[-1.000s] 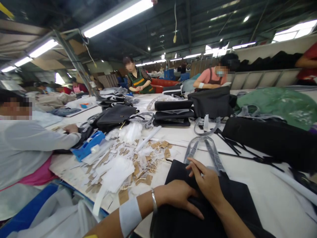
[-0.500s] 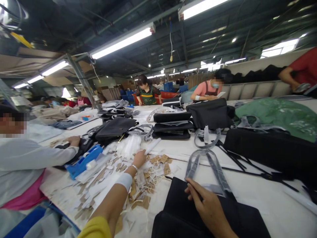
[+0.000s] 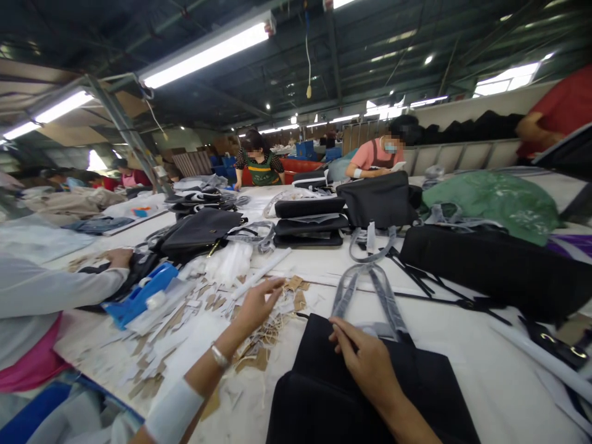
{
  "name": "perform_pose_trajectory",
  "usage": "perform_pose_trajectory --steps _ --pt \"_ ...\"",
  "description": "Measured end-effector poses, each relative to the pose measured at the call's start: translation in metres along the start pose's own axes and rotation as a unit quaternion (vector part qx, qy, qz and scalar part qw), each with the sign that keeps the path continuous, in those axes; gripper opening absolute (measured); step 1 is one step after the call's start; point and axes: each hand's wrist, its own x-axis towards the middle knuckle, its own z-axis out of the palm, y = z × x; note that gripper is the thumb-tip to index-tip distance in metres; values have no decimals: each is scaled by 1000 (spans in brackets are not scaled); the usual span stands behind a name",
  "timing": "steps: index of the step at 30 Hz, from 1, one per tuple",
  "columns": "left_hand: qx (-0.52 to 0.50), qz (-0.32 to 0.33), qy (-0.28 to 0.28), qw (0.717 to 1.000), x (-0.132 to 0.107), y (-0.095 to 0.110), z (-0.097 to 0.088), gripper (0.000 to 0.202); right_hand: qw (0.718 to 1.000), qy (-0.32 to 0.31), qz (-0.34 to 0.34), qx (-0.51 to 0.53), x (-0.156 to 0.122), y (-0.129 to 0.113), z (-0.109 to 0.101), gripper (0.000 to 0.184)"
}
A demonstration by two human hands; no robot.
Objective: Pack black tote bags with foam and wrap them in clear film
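Observation:
My left hand (image 3: 259,303) hovers over the heap of tags, fingers stretched out and nothing in its grasp. Just beyond it a white rolled tube (image 3: 264,271) lies slantwise on the table. Brown and white paper tags (image 3: 259,357) with strings are scattered below the hand. A black bag (image 3: 305,394) lies in front of me, its handles (image 3: 391,305) wrapped in clear plastic and pointing away. My right hand (image 3: 363,364) rests over this bag, thumb and fingers pinched at its upper edge; the fingertips are partly hidden.
A blue tape dispenser (image 3: 139,296) stands left, near a co-worker's sleeve (image 3: 60,283). Stacked black bags (image 3: 309,222) occupy the middle back. Another black bag (image 3: 490,265) with loose straps lies right, before a green plastic sack (image 3: 494,203). Two co-workers stand across the table.
My left hand has let go of the white tube and drawn back toward me, its fingers spreading. My right hand stays at the bag's edge. The whole view has shifted slightly.

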Motion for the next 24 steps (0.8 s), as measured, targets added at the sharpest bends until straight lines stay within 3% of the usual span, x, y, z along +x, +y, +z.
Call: perform_pose_trajectory --steps 4,6,8,11,15,24 --pt "-97 121 -109 982 -79 72 15 30 995 74 57 39 4 -5 -13 35" --pt "-82 152 -145 974 -111 91 29 37 992 87 64 57 6 -5 -16 37" --pt "-47 160 -139 976 -130 98 43 42 994 72 60 52 7 -4 -14 38" --pt "-16 145 -108 983 -139 98 58 38 997 23 28 -63 5 2 -6 36" --pt "-7 141 -89 986 -137 96 62 32 962 -72 1 -265 2 12 2 36" --pt "15 148 -87 985 -145 97 60 31 948 -114 18 -297 -5 8 1 37"
